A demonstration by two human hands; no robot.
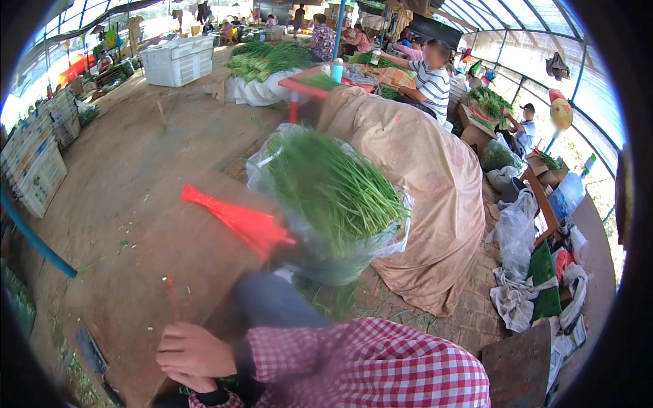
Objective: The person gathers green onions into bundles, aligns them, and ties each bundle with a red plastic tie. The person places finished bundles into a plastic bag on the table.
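Observation:
At the lower left my right hand [196, 351] lies across my left hand [191, 380], with the fingers of both curled. What they hold, if anything, is hidden. A thin red strip [172, 293] rises just beyond the knuckles. Ahead of me a large heap of long green stalks [336, 183], chive-like, lies in a clear plastic bag [352, 260]. Left of that bag, a bundle of flat red plastic strips [237, 219] rests on a brown surface, fanned out at its near end. My checked sleeve [291, 352] covers the right arm.
A cloth-covered pile [408, 173] stands right of the bag. A dark-bristled brush [92, 349] lies at lower left. White crates [38, 158] are stacked at left; another big crate [178, 60] stands farther back. A person in a striped shirt [431, 86] sits beyond the cloth.

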